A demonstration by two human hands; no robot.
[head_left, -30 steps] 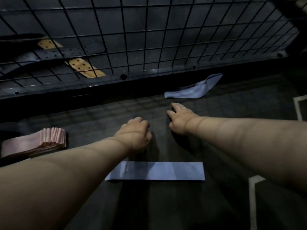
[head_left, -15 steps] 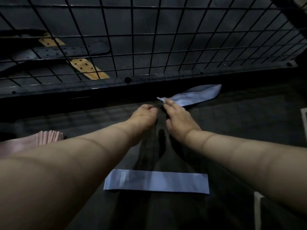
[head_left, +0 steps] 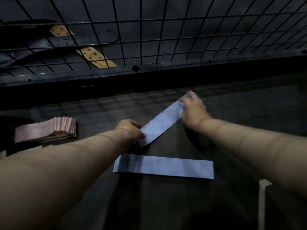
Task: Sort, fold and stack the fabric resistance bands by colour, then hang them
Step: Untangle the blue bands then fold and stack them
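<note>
At centre frame a blue band [head_left: 159, 125] is held taut diagonally, its lower end pinched by the left hand [head_left: 130, 130], its upper end gripped by the right hand [head_left: 192, 110], probably for flattening onto the flat band [head_left: 163, 166] below. The pink stack [head_left: 48, 130] is kept apart at left.

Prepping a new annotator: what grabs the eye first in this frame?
The blue band stretched slantwise mid-frame, its near end pinched by the left hand and its far end held by the blurred right hand. Just nearer lies a second blue band, flat and marked 20. At the left sits a stack of pink bands; a black wire grid runs behind.
</note>
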